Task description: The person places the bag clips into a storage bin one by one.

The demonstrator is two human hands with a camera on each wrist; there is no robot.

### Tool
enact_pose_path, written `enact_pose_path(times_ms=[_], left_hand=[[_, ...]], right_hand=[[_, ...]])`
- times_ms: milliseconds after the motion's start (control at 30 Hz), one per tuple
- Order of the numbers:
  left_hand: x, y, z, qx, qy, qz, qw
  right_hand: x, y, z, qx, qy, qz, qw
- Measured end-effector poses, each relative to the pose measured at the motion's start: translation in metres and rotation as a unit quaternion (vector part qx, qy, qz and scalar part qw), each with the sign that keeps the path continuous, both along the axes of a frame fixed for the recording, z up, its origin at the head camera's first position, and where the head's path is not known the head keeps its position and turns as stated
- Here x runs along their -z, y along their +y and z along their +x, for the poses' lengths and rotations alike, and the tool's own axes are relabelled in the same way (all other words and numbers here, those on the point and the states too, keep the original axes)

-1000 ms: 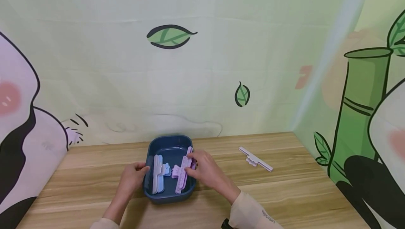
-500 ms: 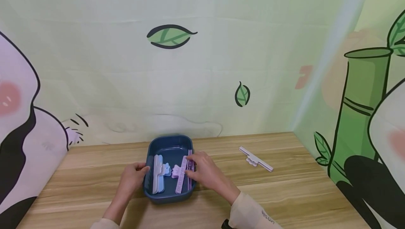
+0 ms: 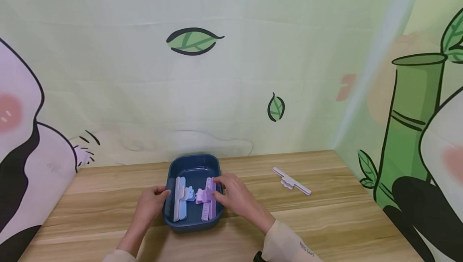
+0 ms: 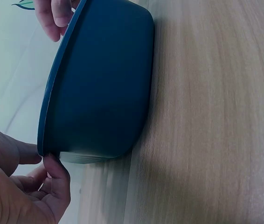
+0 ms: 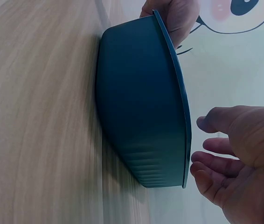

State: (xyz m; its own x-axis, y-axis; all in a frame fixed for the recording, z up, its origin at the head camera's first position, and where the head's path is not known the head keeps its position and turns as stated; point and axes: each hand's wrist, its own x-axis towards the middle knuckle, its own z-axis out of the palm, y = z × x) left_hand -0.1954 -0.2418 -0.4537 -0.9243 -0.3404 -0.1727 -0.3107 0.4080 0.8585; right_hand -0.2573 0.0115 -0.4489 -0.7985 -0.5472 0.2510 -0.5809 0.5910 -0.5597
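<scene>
A dark blue plastic basin (image 3: 193,156) stands on the table. My left hand (image 3: 150,205) pinches its left rim between thumb and fingers, as the left wrist view also shows. Inside, a pale grey sealing clip (image 3: 177,205) and a light blue sealing clip (image 3: 183,210) lie side by side along the left wall. Along the right wall lie a lilac sealing clip (image 3: 205,211) and a deeper purple sealing clip (image 3: 213,205), handles facing the middle. My right hand (image 3: 234,191) hovers at the right rim, fingers parted and holding nothing; the right wrist view shows them beside the rim.
Another pale pink sealing clip (image 3: 292,181) lies on the wooden table (image 3: 253,226) to the right of the basin. A printed fabric backdrop (image 3: 231,65) rises behind the table's far edge and continues along the right side.
The purple clip, earlier in my right fingers and slanting over the right rim, has gone down into the basin beside the lilac one. My right fingers have let go. The left hand stays put.
</scene>
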Motion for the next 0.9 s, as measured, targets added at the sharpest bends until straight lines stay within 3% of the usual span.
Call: enact_pose_path(times_ms=[267, 533, 900], left_hand=[[-0.003, 0.001, 0.001, 0.003, 0.002, 0.001, 1.0000], [-0.002, 0.001, 0.000, 0.004, 0.000, 0.000, 1.0000], [-0.003, 0.002, 0.000, 0.004, -0.004, 0.003, 1.0000]], right_hand=[[0.002, 0.012, 0.000, 0.030, -0.002, -0.041, 0.999], [0.006, 0.032, -0.006, 0.066, 0.063, -0.076, 0.993], [0.014, 0.059, -0.009, 0.133, 0.092, -0.097, 0.982]])
